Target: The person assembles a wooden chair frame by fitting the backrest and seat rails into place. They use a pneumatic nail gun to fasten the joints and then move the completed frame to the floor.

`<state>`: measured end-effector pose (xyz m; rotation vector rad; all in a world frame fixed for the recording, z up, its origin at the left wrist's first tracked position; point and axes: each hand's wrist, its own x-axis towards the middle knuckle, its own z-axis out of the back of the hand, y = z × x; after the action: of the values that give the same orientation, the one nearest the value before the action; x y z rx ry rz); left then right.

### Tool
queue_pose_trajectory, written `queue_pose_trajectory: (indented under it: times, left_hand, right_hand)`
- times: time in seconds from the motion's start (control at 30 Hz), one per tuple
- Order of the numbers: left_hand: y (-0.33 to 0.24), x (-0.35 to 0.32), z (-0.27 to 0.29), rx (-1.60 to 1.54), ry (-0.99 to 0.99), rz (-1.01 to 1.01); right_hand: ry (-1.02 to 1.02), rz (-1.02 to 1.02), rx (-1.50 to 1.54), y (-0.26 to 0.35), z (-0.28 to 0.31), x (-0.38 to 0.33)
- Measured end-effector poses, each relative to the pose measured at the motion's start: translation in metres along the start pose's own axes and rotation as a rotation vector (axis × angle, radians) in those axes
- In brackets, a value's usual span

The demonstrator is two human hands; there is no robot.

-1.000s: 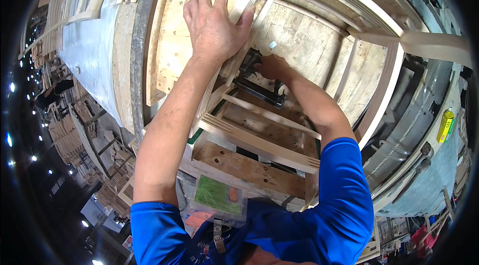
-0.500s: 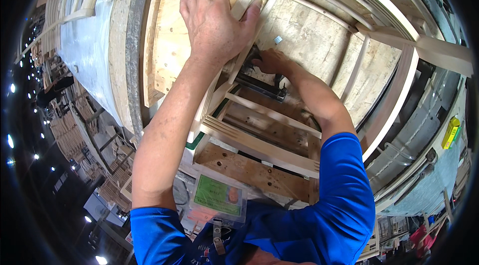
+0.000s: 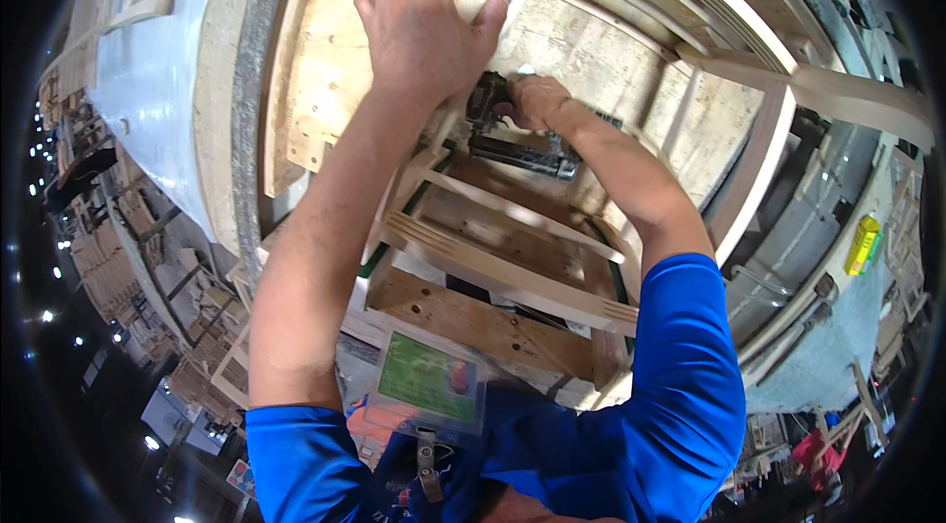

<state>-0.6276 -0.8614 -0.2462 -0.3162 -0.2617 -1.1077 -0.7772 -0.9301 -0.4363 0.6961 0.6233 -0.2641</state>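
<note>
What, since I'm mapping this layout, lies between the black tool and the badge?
In the head view, a thin wooden slat, a grooved rail and a brown holed board cross that stretch.

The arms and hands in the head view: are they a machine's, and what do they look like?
No, they are a person's. The left hand and right hand are bare: no gloves or watch show, nor any cables on the arms. The left sleeve and right sleeve are short, bright blue cloth. Some right-hand fingers are hidden, so I cannot rule out a ring there.
</note>
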Motion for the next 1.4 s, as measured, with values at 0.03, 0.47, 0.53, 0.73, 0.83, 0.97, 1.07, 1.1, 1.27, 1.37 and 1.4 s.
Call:
queue_pose_trajectory:
  times: [0.03,0.47,0.53,0.73,0.83,0.97,1.07,1.1,1.27,1.37,1.4]
  left_hand:
    - [-0.003,0.000,0.002,-0.007,0.007,0.039]
    - [-0.005,-0.004,0.000,-0.118,-0.024,0.151]
    - [-0.003,-0.006,-0.001,-0.112,-0.004,0.165]
    - [-0.002,-0.007,-0.004,-0.093,-0.004,0.166]
    - [-0.003,-0.008,-0.007,-0.060,-0.001,0.172]
    - [0.000,-0.009,-0.009,-0.097,-0.027,0.160]
    - [-0.001,-0.009,-0.008,-0.132,-0.050,0.150]
    - [-0.002,-0.008,-0.007,-0.138,-0.044,0.157]
    - [-0.003,-0.006,-0.006,-0.067,-0.042,0.155]
    - [-0.001,-0.009,-0.005,-0.136,-0.084,0.116]
    - [0.000,-0.010,-0.005,-0.140,-0.090,0.114]
  right_hand:
    - [0.073,0.036,-0.176,-0.003,0.011,-0.010]
    - [0.807,0.224,-0.770,-0.043,-0.040,-0.070]
    - [0.726,0.209,-0.787,-0.041,-0.043,-0.077]
    - [0.614,0.245,-0.908,-0.047,-0.073,-0.076]
    - [0.668,0.207,-0.894,-0.038,-0.077,-0.072]
    - [0.784,0.157,-0.884,-0.032,-0.077,-0.061]
    - [0.810,0.071,-0.859,-0.041,-0.086,-0.049]
    - [0.798,0.052,-0.852,-0.046,-0.090,-0.045]
    - [0.506,0.115,-0.814,-0.052,-0.099,-0.024]
    - [0.393,0.138,-0.797,-0.055,-0.100,-0.017]
    - [0.373,0.149,-0.798,-0.053,-0.102,-0.017]
